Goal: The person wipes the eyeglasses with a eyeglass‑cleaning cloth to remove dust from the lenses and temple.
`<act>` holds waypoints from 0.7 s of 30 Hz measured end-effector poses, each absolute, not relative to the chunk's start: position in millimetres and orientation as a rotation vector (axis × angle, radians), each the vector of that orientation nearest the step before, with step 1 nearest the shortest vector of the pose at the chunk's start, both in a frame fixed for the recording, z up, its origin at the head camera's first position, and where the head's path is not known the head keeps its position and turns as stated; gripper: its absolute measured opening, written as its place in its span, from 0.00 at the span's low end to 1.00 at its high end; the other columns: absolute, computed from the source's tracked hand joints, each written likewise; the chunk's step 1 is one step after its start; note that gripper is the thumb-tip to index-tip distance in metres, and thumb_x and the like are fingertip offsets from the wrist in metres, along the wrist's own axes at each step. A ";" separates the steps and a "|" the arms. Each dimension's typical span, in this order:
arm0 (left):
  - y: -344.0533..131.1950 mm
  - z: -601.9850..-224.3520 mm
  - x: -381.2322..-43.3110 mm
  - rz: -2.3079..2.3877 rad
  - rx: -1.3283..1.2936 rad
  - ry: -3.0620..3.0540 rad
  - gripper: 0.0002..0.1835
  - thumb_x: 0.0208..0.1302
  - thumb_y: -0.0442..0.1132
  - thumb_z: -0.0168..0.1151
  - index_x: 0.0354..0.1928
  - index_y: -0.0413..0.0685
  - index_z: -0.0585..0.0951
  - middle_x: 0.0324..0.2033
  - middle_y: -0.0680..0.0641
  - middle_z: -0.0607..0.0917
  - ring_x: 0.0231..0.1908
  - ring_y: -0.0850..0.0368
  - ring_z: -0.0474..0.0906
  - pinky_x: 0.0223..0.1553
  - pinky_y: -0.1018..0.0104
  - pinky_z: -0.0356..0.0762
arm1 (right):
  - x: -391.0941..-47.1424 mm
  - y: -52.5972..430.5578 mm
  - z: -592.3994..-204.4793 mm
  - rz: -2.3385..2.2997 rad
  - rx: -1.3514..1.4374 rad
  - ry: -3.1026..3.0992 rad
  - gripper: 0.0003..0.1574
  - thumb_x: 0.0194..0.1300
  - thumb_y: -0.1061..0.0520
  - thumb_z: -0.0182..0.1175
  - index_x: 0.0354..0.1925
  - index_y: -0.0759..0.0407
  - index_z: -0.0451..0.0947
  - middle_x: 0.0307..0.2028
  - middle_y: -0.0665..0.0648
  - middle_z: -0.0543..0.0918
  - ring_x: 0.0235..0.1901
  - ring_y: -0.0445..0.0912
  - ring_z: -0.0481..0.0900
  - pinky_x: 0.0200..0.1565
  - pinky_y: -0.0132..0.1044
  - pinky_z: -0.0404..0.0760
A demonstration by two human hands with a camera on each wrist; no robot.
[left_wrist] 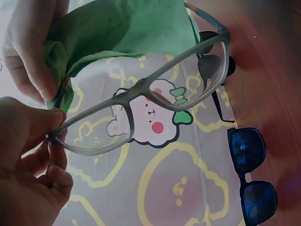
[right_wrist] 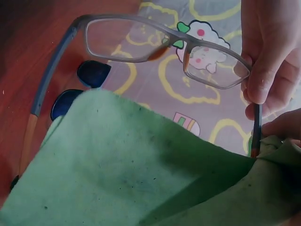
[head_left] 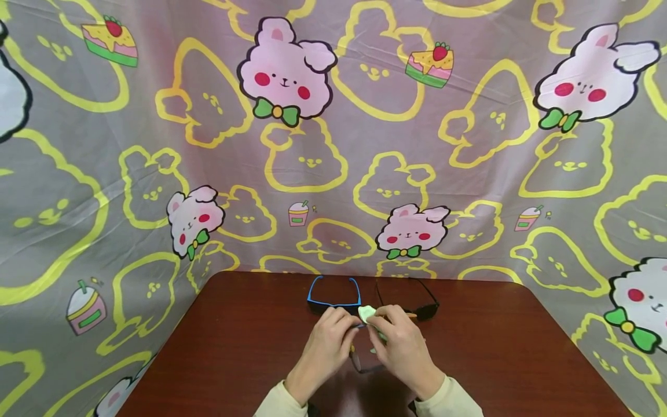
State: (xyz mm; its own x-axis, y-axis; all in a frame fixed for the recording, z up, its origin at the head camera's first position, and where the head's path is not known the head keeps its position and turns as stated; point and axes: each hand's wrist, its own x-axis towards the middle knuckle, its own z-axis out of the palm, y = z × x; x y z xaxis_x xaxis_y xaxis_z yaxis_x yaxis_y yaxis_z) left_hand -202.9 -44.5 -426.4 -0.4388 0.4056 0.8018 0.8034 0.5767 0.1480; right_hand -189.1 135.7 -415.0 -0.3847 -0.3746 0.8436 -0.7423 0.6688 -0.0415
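My left hand (head_left: 324, 341) pinches a pair of grey-framed eyeglasses (left_wrist: 137, 92) at one end of the front, by the hinge. The clear lenses face outward and the other temple stretches away, blue-grey with an orange-brown end in the right wrist view. A light green cloth (right_wrist: 117, 146) hangs from my right hand (head_left: 402, 343). Its fingers grip the cloth folded around the end of the near temple, hiding that tip. Both hands are close together above the table, fingertips almost meeting.
Blue-framed sunglasses (head_left: 360, 292) lie with temples unfolded on the brown table (head_left: 234, 341), beyond my left hand. Black sunglasses (head_left: 428, 311) lie to their right, beyond my right hand. A cartoon-rabbit curtain (head_left: 344, 145) surrounds the table's back and sides.
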 end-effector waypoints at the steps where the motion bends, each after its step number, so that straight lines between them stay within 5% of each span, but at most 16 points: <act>1: -44.5 -426.6 -202.9 -0.684 -0.956 -2.066 0.06 0.54 0.31 0.67 0.34 0.47 0.82 0.30 0.56 0.77 0.32 0.61 0.70 0.33 0.72 0.69 | -189.4 135.6 -415.5 0.532 0.872 -2.005 0.12 0.65 0.58 0.54 0.32 0.60 0.83 0.36 0.53 0.77 0.34 0.46 0.74 0.31 0.35 0.76; 8: -45.3 -427.3 -203.2 -0.711 -0.922 -2.072 0.07 0.53 0.30 0.68 0.33 0.49 0.82 0.29 0.56 0.77 0.31 0.61 0.70 0.34 0.71 0.70 | -186.4 136.4 -416.3 0.550 0.904 -2.097 0.11 0.65 0.58 0.54 0.37 0.60 0.83 0.38 0.52 0.78 0.35 0.43 0.72 0.33 0.33 0.74; 12: -45.6 -427.7 -204.3 -0.748 -0.923 -2.053 0.08 0.51 0.29 0.69 0.33 0.48 0.83 0.29 0.56 0.77 0.32 0.61 0.71 0.34 0.72 0.70 | -183.4 137.6 -414.4 0.558 0.896 -2.155 0.15 0.56 0.65 0.54 0.40 0.60 0.84 0.40 0.50 0.78 0.37 0.41 0.71 0.33 0.32 0.74; 21: -44.8 -427.9 -204.5 -0.805 -0.923 -2.047 0.08 0.51 0.30 0.69 0.32 0.49 0.83 0.29 0.57 0.77 0.32 0.63 0.71 0.33 0.73 0.70 | -186.9 137.4 -412.7 0.437 0.908 -2.103 0.15 0.47 0.63 0.71 0.37 0.60 0.84 0.37 0.52 0.79 0.34 0.45 0.71 0.34 0.34 0.74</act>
